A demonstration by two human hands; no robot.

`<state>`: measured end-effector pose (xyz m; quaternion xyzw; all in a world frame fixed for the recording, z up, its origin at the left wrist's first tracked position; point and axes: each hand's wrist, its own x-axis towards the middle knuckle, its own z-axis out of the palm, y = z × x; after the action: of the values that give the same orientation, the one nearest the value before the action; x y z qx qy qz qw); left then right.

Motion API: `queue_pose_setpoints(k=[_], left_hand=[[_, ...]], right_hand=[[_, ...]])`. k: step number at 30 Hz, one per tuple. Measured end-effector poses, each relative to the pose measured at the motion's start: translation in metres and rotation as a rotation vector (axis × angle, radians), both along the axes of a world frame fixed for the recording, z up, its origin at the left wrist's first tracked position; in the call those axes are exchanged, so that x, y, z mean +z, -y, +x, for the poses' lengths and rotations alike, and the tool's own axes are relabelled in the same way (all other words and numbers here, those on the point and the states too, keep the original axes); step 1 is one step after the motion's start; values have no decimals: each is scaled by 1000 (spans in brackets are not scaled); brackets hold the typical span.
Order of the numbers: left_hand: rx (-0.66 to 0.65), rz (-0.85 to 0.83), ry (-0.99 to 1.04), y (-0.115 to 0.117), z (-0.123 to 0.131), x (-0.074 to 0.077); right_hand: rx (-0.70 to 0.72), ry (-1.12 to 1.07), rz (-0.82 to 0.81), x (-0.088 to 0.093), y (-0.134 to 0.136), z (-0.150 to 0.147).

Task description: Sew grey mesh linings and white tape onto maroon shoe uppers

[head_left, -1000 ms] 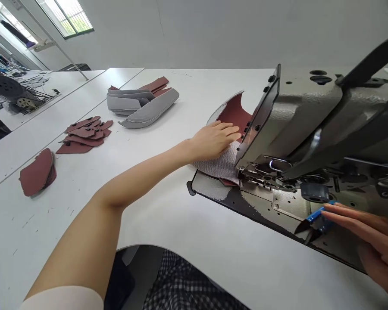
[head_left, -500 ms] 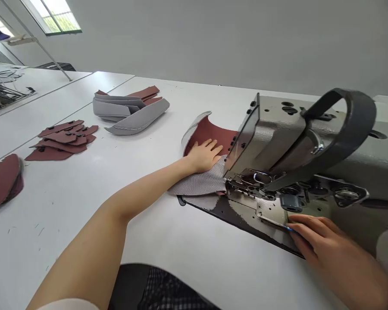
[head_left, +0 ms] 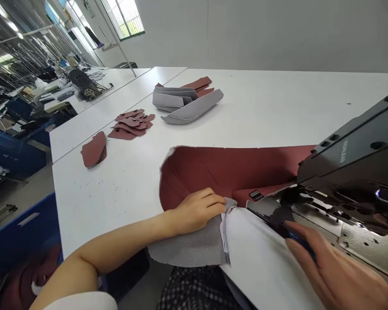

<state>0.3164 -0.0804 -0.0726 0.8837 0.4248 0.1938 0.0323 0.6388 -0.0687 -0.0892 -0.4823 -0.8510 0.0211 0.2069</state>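
A large workpiece with a dark red inner side [head_left: 210, 168] and a grey mesh flap [head_left: 194, 245] lies at the table's front edge, its right end running under the sewing machine [head_left: 349, 159]. My left hand [head_left: 197, 211] is closed on the grey mesh, fingers bent over its upper edge. My right hand [head_left: 336, 262], slightly blurred, is wrapped round a slim tool with a blue part [head_left: 302, 243], beside the machine's bed. The tool's dark front end points left toward the workpiece. A small black label [head_left: 256, 195] shows on the red side.
Grey curved pieces [head_left: 192, 107] are stacked at the back of the white table [head_left: 132, 172]. Small red pieces [head_left: 132, 125] and a red rounded piece [head_left: 94, 150] lie to their left. Blue bins [head_left: 22, 224] stand left of the table; another machine [head_left: 84, 84] is beyond.
The view has swung left. The workpiece is now spread out farther left of the machine. My left hand has gone from lying flat to gripping the mesh. The tool in my right hand shows more.
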Motion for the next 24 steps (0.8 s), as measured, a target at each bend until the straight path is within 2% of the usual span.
queue_pose_setpoints(k=[1,3,6,9,14,19,21,24], left_hand=[[9,-59,22,0,3,5],[73,-207,14,-6,9,18],[163,-371,-109,-24,22,41],[192,-422,-250,-43,36,53],[12,-341,-321,-62,43,48],[-66,-287,-352,-70,39,38],[-73,-319,-304,-77,37,35],[-42,-396,-114,-87,34,30]], right_hand=[[112,16,49,7,0,-15],[166,32,144,16,-2,-35],[174,51,201,19,-4,-46],[175,60,225,18,-4,-46],[163,57,326,21,-6,-50],[175,69,372,20,-18,-52],[159,85,373,20,-22,-50],[148,110,364,22,-23,-49]])
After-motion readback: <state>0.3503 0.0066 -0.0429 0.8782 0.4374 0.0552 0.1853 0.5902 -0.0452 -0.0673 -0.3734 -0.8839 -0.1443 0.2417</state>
